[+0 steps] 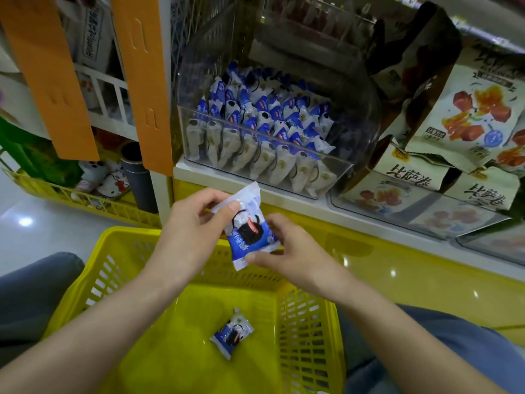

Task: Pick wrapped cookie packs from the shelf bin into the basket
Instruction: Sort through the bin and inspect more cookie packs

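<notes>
The left hand [190, 226] pinches the top of a cookie pack [247, 227]. The right hand [287, 251] pinches its bottom, above the yellow basket [308, 336]. It hangs near the far rim, so a slippery drop might miss and land outside.

**Spotter:** What's lost to you down there?

**Me:** The basket [308, 334] runs off the frame at 6 o'clock, so I can't see its near wall. My left hand [196, 223] and right hand [287, 251] cover the held pack [250, 237] at its 10 and 4 o'clock edges.

**Spotter:** And the bin [360, 129]?

**Me:** Its back rows at 12 o'clock blur behind glare, and I can't read any print. The snack bags [471, 109] are cut off at 3 o'clock.
</notes>
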Demonstrator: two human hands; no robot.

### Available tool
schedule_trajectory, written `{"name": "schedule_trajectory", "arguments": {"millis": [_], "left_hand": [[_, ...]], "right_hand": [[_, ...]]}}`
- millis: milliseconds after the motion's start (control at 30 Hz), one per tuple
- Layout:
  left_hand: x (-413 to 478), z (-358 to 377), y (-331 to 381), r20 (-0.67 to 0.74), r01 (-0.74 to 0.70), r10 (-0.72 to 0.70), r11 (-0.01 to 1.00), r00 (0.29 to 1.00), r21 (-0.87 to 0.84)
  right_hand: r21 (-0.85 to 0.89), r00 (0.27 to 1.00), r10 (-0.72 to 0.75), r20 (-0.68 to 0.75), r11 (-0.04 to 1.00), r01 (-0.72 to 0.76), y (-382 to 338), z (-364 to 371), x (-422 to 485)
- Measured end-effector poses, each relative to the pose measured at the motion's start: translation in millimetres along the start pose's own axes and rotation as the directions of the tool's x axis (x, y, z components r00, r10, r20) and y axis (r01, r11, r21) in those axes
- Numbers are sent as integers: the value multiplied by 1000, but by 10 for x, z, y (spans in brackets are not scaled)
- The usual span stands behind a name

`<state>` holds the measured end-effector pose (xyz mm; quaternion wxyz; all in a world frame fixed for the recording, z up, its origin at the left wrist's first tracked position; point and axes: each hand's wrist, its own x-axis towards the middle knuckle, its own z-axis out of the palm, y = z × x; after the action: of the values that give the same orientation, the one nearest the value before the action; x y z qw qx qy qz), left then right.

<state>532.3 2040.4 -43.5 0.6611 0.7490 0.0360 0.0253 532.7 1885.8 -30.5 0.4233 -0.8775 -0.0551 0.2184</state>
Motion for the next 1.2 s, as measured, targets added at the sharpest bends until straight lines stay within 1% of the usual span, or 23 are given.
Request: {"name": "schedule_trajectory", "arguments": {"millis": [33,133,200,267,333,400,467,533,600,633,700,767,800,833,867,900,933,967,1000,1033,1100,1167,1200], "left_hand": [[-6,10,-11,32,-22,21,999,999,44],[-28,50,-54,114,-58,43,990,993,128],[-43,80,-66,149,-62,39,987,988,148],[-61,99,-70,161,-57,34,988,986,144],[-81,107,-75,162,-46,24,990,986,134],[-81,114,-72,162,-19,-2,992,987,126],[-74,133,-61,162,78,-81,997,983,29],[-62,152,-42,182,192,-171,976,968,-104],[-53,164,-26,211,246,-213,958,954,-147],[-46,166,-29,209,242,-210,960,955,-138],[-16,162,-71,136,182,-173,982,975,-58],[-1,128,-124,67,118,-127,985,990,127],[1,116,-135,75,117,-134,972,988,202],[2,113,-135,95,146,-169,966,981,213],[11,124,-109,118,224,-244,962,963,157],[27,137,-66,148,337,-341,940,928,52],[49,142,-13,186,435,-419,899,889,-55],[65,134,27,220,490,-456,861,862,-135],[75,118,39,243,502,-455,844,857,-188],[73,102,36,259,482,-425,845,868,-231],[38,73,31,266,403,-331,866,905,-296],[14,68,29,210,320,-261,887,942,-333],[15,76,32,174,289,-243,896,954,-338]], "right_hand": [[-26,999,-37,-28,999,37,-1,9,-2],[112,984,-119,-129,985,134,-45,2,-17],[115,964,-166,-206,975,192,-57,-28,-21],[110,954,-178,-240,972,209,-48,-49,-22],[116,954,-180,-241,970,212,-31,-58,-13],[48,942,-225,-248,968,244,-21,-57,-16],[-76,909,-313,-273,950,304,-9,-55,-31],[-283,852,-437,-287,889,361,7,-59,-44],[-419,815,-505,-283,830,369,22,-63,-51],[-428,808,-506,-301,829,360,29,-69,-50],[-385,792,-481,-375,858,339,40,-81,-40],[-300,766,-450,-459,890,343,41,-99,-28],[-254,754,-439,-488,898,358,33,-111,-26],[-214,748,-434,-501,900,379,21,-122,-27],[-195,744,-445,-498,894,404,11,-131,-32],[-202,738,-477,-477,877,436,3,-132,-41],[-229,728,-523,-442,851,472,0,-127,-53],[-263,718,-570,-399,821,506,1,-113,-64],[-302,706,-611,-358,792,531,7,-96,-72],[-343,694,-643,-323,763,548,13,-77,-78],[-424,669,-692,-274,711,562,25,-51,-79],[-468,671,-702,-241,689,553,34,-39,-83],[-461,689,-682,-243,707,537,34,-29,-85]]}}
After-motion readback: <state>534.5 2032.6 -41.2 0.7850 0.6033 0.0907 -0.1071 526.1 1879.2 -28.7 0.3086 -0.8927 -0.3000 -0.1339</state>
